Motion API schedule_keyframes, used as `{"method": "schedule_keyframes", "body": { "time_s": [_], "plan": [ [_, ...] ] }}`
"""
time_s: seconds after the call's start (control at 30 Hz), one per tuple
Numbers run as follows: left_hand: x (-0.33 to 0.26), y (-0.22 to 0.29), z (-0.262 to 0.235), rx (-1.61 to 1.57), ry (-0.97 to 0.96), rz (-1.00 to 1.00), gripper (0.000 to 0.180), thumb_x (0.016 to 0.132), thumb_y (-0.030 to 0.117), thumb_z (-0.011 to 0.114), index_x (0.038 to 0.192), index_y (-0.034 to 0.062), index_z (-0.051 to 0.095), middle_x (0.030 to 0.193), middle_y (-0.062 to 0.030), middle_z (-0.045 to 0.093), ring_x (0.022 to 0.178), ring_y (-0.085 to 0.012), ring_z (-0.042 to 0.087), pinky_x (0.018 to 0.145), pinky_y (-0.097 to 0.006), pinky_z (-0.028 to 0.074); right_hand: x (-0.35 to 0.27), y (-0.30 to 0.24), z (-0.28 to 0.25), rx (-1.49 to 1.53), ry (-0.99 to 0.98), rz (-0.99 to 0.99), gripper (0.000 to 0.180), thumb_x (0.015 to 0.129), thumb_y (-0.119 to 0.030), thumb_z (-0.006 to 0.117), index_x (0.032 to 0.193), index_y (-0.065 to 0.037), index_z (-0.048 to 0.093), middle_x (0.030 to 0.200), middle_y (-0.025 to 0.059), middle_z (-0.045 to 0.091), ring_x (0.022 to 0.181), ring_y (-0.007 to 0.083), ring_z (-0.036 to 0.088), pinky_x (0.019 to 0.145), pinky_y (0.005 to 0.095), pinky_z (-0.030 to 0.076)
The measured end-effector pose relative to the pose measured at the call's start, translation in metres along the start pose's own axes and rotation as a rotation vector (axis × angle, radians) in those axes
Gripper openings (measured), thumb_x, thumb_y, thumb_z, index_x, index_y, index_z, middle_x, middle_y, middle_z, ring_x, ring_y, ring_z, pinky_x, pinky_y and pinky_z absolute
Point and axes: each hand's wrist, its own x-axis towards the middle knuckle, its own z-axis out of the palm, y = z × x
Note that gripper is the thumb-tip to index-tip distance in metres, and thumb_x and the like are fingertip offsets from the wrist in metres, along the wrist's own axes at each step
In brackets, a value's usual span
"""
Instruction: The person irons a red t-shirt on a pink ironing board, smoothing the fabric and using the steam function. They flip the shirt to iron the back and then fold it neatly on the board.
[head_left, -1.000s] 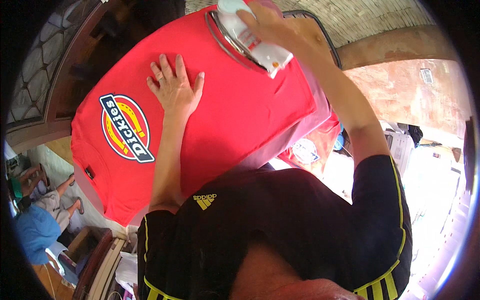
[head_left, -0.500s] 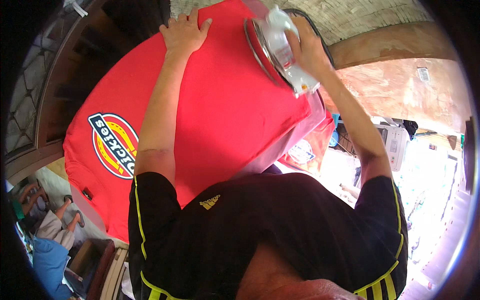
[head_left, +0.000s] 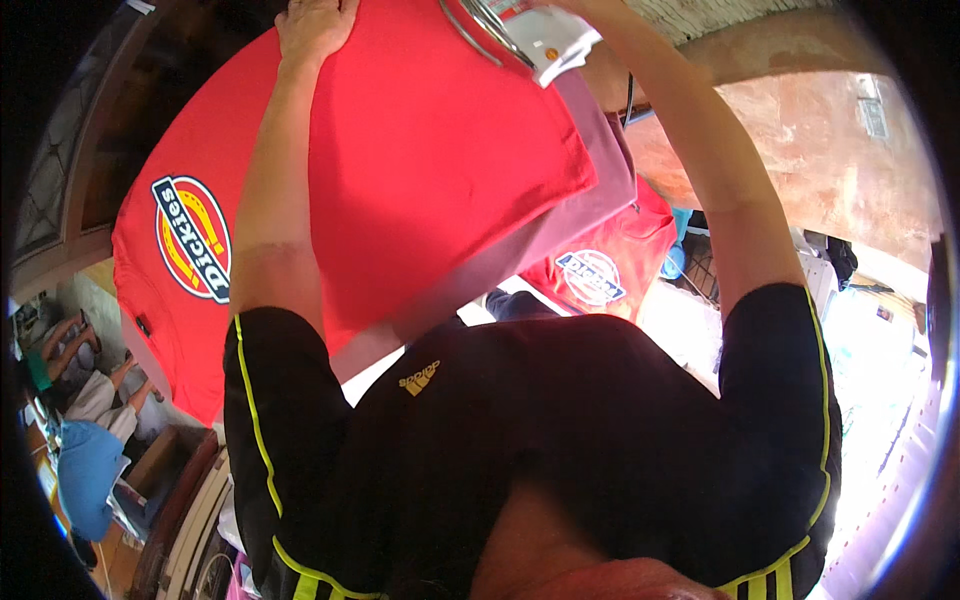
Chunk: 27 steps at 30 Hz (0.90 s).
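Observation:
A red T-shirt (head_left: pixel 440 190) with a colourful oval print lies spread over a mauve-covered board (head_left: pixel 440 295). My left hand (head_left: pixel 317 28) rests palm down on the shirt near its far edge, fingers spread and partly cut off by the picture's top. At the top, my right hand (head_left: pixel 592 8) grips a white clothes iron (head_left: pixel 553 42), though most of its fingers are out of view. The iron's metal soleplate rim is against the shirt or very close to it, right of my left hand; exact contact cannot be told.
Another red garment (head_left: pixel 610 255) with a white-and-blue print hangs below the board's right side. A wall (head_left: pixel 810 140) stands to the right. At the lower left, a person's legs (head_left: pixel 110 400) and a blue cloth (head_left: pixel 88 475) show beside a brown box (head_left: pixel 185 480).
The iron in my right hand has moved up, away from me, to the picture's top edge. My view has shifted, and my left hand appears higher and further left, still flat on the shirt.

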Motion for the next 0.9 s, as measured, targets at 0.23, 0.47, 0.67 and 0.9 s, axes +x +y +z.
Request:
{"method": "schedule_keyframes", "body": {
  "time_s": [0.23,0.47,0.67,0.9],
  "plan": [
    [-0.108,0.04,-0.005,0.063,0.145,0.089,0.078,0.096,0.067,0.037,0.15,0.0114,0.038,0.154,-0.0173,0.037,0.142,-0.0407,0.033,0.11,-0.065,0.026,-0.155,0.022,-0.052,0.312,-0.121,-0.197,0.029,0.099,-0.023,0.056,0.117,0.0,0.056,0.093,0.0277,0.065,0.089,0.0474,0.063,0.076,0.049,0.05],
    [-0.242,0.135,-0.092,-0.035,-0.109,-0.04,0.087,0.089,0.064,0.053,0.151,0.0049,0.033,0.16,-0.0166,0.024,0.147,-0.0421,0.021,0.113,-0.067,0.016,-0.141,0.045,-0.041,0.295,-0.029,-0.474,0.041,0.098,-0.035,0.055,0.115,0.002,0.055,0.084,0.0312,0.065,0.08,0.0508,0.064,0.071,0.0551,0.05],
    [-0.31,0.159,-0.116,0.043,-0.12,-0.272,0.086,0.091,0.062,0.051,0.152,0.0056,0.031,0.161,-0.0181,0.023,0.147,-0.0437,0.02,0.112,-0.067,0.017,-0.084,-0.044,-0.025,0.267,-0.284,-0.211,0.049,0.1,-0.041,0.042,0.114,0.004,0.053,0.098,0.0371,0.063,0.097,0.0498,0.063,0.087,0.0558,0.048],
    [-0.364,0.132,-0.132,0.145,-0.002,-0.518,0.075,0.096,0.055,0.046,0.151,0.0051,0.035,0.159,-0.0206,0.027,0.146,-0.0462,0.021,0.112,-0.066,0.018,-0.173,-0.065,-0.046,0.306,-0.477,-0.354,0.035,0.1,-0.034,0.053,0.114,-0.002,0.052,0.084,0.0283,0.062,0.08,0.0452,0.062,0.071,0.0509,0.046]
  ]
}}
